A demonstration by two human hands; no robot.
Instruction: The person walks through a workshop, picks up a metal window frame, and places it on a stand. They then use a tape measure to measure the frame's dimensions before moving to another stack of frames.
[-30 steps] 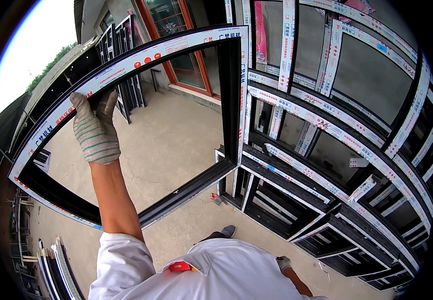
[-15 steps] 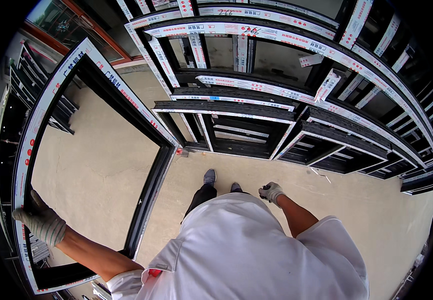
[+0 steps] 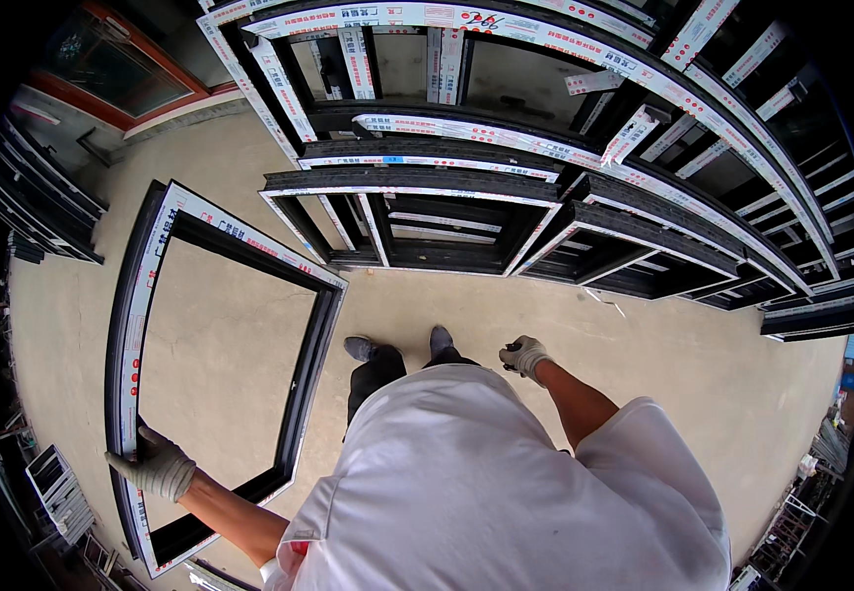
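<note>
A black window frame (image 3: 134, 340) with white printed protective film stands tilted at my left, its opening showing the floor behind. My left hand (image 3: 159, 468), in a striped grey glove with dark finger parts, is closed round the frame's left side bar, low down. My right hand (image 3: 525, 357), gloved too, hangs out to the right of my body, well apart from the window frame. Its fingers are curled closed; whether something dark is in them or it is only the glove's dark coating, I cannot make out.
Large film-covered frames (image 3: 535, 128) lean in layers across the far side, with smaller sashes (image 3: 417, 182) in front. More dark frames (image 3: 33, 197) lean at the far left near a red-brown framed door (image 3: 116, 74). Metal racks (image 3: 791, 527) stand at the right, stacked pieces (image 3: 57, 492) at the lower left.
The window frame, with my left hand on it, has come right and its top corner has dropped in view. My feet have stepped. My right hand stays closed, shifted slightly left.
</note>
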